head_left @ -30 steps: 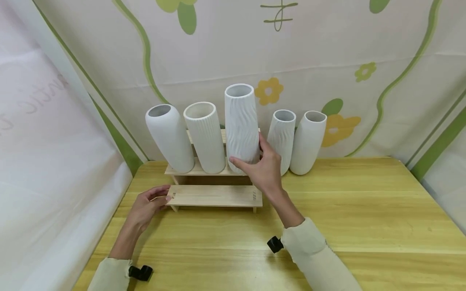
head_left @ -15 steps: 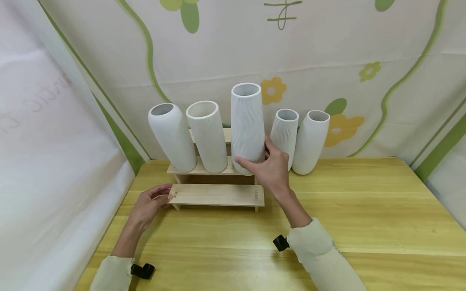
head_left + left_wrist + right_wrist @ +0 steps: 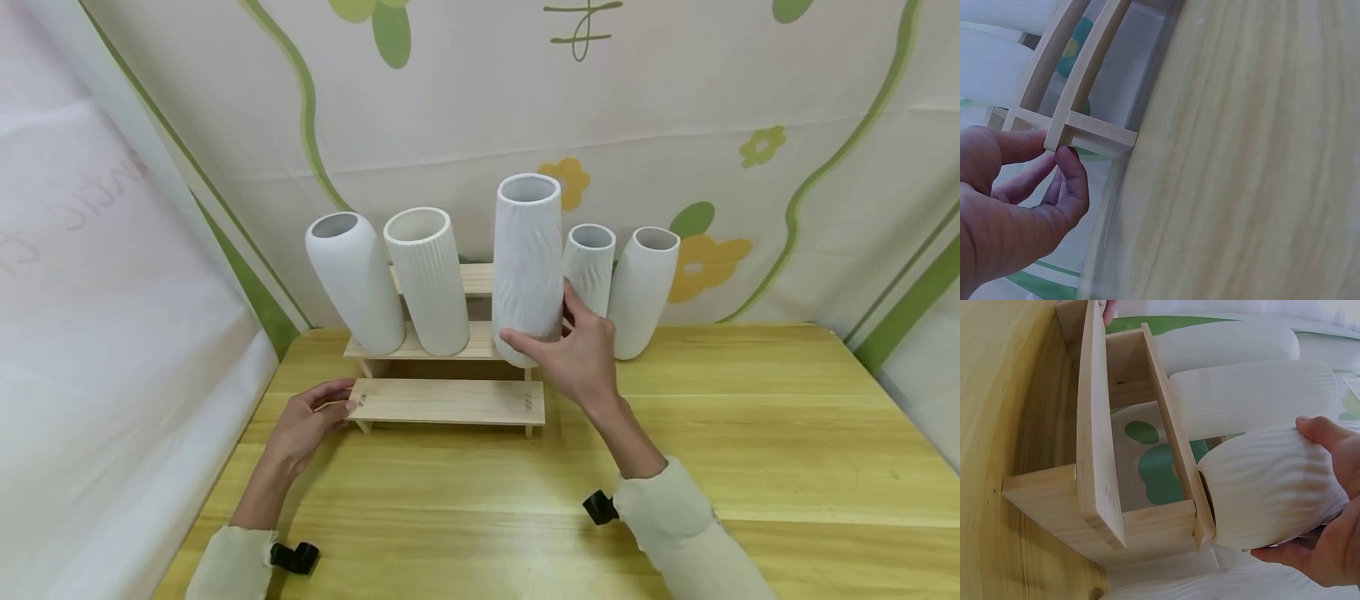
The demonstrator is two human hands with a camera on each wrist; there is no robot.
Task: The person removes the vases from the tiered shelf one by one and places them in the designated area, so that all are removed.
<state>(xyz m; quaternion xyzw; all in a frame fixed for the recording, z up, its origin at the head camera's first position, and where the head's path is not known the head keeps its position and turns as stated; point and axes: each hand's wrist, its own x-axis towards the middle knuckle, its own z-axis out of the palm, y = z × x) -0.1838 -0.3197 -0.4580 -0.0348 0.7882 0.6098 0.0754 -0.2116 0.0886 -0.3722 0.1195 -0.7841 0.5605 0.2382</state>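
Observation:
A tiered wooden stand (image 3: 450, 402) is on the table. My left hand (image 3: 307, 425) pinches the left end of its lowest board between thumb and fingers, seen closely in the left wrist view (image 3: 1029, 206). With thumb and fingers around its lower part, my right hand (image 3: 581, 354) grips a tall white wavy-ribbed vase (image 3: 527, 267) at the right end of the middle board. In the right wrist view the base of this vase (image 3: 1266, 487) meets the board's edge at a slant, a dark gap showing. A smooth white vase (image 3: 356, 283) and a straight-ribbed one (image 3: 427, 283) stand left of it on that board.
Behind my right hand stand a smaller wavy vase (image 3: 590, 262), partly hidden, and a smooth vase (image 3: 645, 292), both right of the stand. A patterned cloth (image 3: 450, 100) hangs behind the wooden table (image 3: 750, 467). The top board (image 3: 477, 279) shows between vases.
My right hand has moved the wavy vase rightward along the middle board, now covering part of the smaller vase behind. My left hand keeps its pinch on the lowest board.

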